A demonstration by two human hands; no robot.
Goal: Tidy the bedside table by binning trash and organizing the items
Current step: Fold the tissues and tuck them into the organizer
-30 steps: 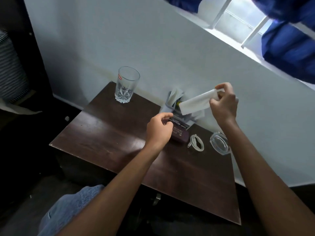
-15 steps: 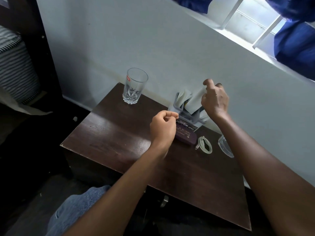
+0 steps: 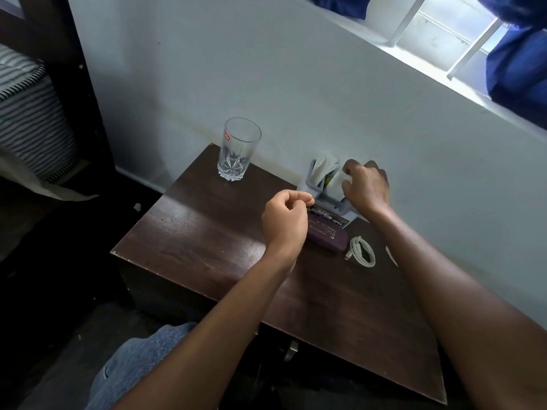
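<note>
Daylight enters through the window point(image 3: 435, 37) at upper right; the room stays dim. A pale sheen lies across the worktop point(image 3: 192, 232), and the floor point(image 3: 44, 291) at left is nearly black. Wide-angle distortion bends the edges; the centre is sharp.

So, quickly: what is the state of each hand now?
Left hand: fingers curled; a hold cannot be told.
Right hand: grips white folded paper at grey plastic organiser.
</note>
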